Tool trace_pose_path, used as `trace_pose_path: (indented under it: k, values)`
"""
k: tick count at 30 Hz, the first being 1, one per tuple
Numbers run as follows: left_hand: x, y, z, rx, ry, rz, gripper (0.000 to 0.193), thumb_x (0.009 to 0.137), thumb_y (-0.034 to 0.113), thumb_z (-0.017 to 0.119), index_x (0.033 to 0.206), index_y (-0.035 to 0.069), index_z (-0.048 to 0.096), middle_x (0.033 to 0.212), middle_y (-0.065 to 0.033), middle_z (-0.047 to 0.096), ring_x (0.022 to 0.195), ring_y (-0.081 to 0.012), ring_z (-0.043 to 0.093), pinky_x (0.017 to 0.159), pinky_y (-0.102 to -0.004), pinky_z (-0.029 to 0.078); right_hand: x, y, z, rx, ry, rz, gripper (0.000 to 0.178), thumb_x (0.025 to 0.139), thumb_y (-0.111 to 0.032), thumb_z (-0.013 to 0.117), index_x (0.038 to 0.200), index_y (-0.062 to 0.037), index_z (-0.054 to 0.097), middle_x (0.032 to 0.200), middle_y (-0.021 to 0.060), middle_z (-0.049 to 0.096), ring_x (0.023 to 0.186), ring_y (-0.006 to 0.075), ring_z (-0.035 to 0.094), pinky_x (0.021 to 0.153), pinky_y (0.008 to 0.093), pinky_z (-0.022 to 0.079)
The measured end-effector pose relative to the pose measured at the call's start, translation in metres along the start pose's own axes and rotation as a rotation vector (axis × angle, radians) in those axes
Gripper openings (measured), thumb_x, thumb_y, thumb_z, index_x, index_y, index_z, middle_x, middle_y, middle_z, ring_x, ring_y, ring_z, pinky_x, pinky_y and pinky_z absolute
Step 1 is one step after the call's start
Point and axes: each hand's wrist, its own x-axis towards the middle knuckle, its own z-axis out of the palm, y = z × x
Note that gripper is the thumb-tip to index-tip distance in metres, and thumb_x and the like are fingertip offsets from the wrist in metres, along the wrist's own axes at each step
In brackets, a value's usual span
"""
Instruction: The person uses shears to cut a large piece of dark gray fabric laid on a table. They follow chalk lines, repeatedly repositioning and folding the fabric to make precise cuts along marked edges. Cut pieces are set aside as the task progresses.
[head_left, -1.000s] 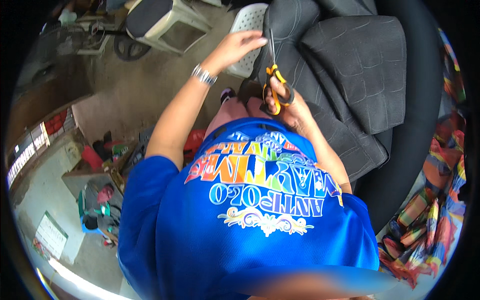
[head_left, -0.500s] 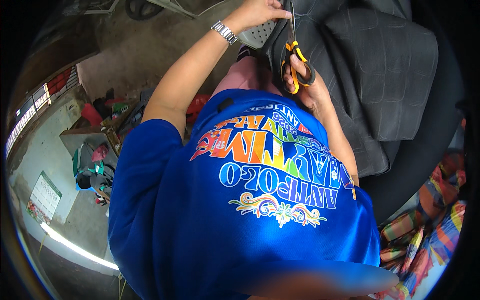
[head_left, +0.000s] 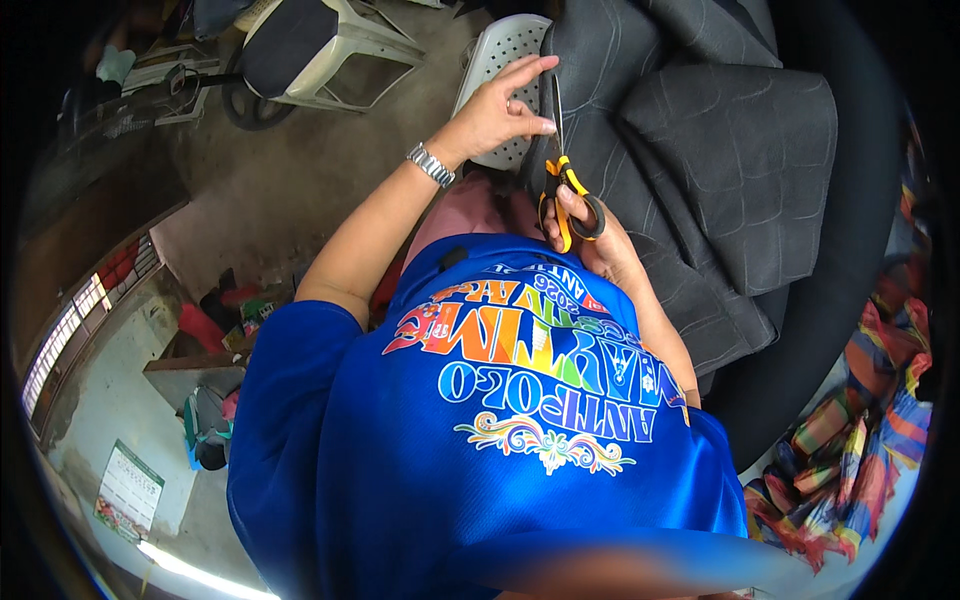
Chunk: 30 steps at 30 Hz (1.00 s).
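A pair of scissors (head_left: 566, 190) with orange and black handles is held upright against the edge of a dark grey cloth (head_left: 690, 150), in the upper middle of the view. The thin blades are pointed up along the cloth's edge. The handles are gripped by the right hand (head_left: 592, 240), with a thumb pushed through one black loop, so this hand is closed around the scissors. The cloth edge is pinched just above by the left hand (head_left: 500, 108), with its fingers bent onto the cloth right beside the blades. A silver watch (head_left: 431, 165) is worn on the left wrist. The two hands are kept close together, one above the other. The grey cloth is folded in thick layers and is spread to the right. A white plastic chair back (head_left: 492, 70) with small holes is seen behind the left hand. A bright blue shirt (head_left: 500, 460) with coloured print is worn below. A striped colourful cloth (head_left: 860, 440) is seen at the far right.
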Motion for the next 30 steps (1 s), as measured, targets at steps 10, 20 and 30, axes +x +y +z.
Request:
trace_pose_path:
  k: [10,20,30]
  values:
    - [-0.005,0.009,0.009,-0.031,0.005,0.068,0.087,0.077,-0.007,0.071,0.15,0.016,0.029,0.157,-0.0077,0.018,0.074,-0.0021,0.053,0.066,-0.0187,0.049,-0.005,0.002,0.001,0.04,-0.017,-0.026,0.041,0.083,-0.045,0.072,0.083,-0.0068,0.057,0.065,0.0029,0.054,0.055,0.0091,0.049,0.05,0.0226,0.037]
    - [-0.017,0.009,0.015,-0.098,0.075,0.071,0.094,0.076,-0.007,0.074,0.152,0.016,0.023,0.152,-0.0095,0.023,0.08,-0.0033,0.056,0.066,-0.0183,0.051,-0.009,0.003,0.005,0.057,0.028,0.02,0.037,0.084,-0.039,0.073,0.087,-0.0062,0.056,0.065,0.0031,0.055,0.049,0.0082,0.048,0.046,0.02,0.039]
    - [-0.024,0.009,0.009,-0.121,0.03,-0.042,0.081,0.075,-0.005,0.076,0.142,0.011,0.032,0.122,-0.0102,0.045,0.077,-0.0065,0.062,0.064,-0.0191,0.054,-0.003,-0.011,0.005,-0.018,0.041,0.039,0.039,0.083,-0.041,0.073,0.086,-0.0051,0.057,0.066,0.0038,0.055,0.054,0.0094,0.051,0.047,0.0209,0.041]
